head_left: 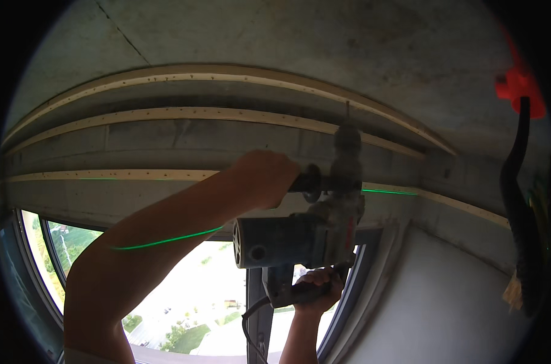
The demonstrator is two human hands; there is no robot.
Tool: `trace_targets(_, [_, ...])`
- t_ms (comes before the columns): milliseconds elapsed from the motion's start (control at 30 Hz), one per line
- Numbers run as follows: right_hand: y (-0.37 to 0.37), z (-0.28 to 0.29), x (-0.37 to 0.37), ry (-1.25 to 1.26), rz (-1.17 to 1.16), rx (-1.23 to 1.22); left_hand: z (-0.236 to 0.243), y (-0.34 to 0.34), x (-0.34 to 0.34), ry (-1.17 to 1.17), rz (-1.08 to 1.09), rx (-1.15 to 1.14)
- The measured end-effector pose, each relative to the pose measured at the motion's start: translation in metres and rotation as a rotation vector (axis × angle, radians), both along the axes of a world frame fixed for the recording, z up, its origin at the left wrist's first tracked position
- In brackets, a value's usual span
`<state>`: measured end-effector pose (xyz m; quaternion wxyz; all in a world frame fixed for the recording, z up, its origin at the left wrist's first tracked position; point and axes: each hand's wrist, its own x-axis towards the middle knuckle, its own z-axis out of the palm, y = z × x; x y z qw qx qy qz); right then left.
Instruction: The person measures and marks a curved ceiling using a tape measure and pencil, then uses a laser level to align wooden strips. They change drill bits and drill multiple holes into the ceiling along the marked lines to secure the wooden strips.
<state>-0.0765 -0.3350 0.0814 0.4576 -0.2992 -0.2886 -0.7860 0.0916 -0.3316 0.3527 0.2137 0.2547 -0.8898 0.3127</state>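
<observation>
A corded hammer drill (281, 241) is held upright in front of me, its dark body dusty. My left hand (264, 176) is closed around its side handle (309, 183). Lower down, my right hand (325, 286) grips the rear handle, fingers wrapped round it. The thin drill bit (348, 110) points upward in front of the upper wooden batten (239, 74); whether its tip touches anything I cannot tell. From the bottom of the drill a black power cord (246, 324) hangs down.
Two more wooden battens (196, 113) (136, 175) run along the wall under the concrete ceiling (275, 36). A green laser line crosses my left forearm and the wall. Below is a bright window (196, 285). A red fitting (524, 91) with a black corrugated hose (513, 182) hangs at the right.
</observation>
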Motion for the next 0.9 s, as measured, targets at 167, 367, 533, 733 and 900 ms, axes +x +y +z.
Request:
trace_targets(167, [-0.010,0.001,-0.003,0.035,-0.023,-0.026,0.005,-0.011,-0.003,-0.038,-0.006,0.015])
trace_targets(367, [-0.006,0.009,-0.005,0.046,-0.023,-0.054,0.008,-0.012,-0.007,-0.057,-0.031,-0.044])
trace_targets(533, [-0.003,0.008,-0.001,0.014,-0.084,0.061,0.009,-0.014,-0.008,-0.049,-0.004,0.008])
trace_targets(733, [-0.002,0.014,0.001,0.010,-0.010,-0.005,0.012,-0.007,-0.004,-0.033,-0.033,0.049])
trace_targets(900, [0.002,0.013,-0.003,0.016,-0.105,0.061,0.016,-0.006,-0.006,-0.052,-0.032,0.049])
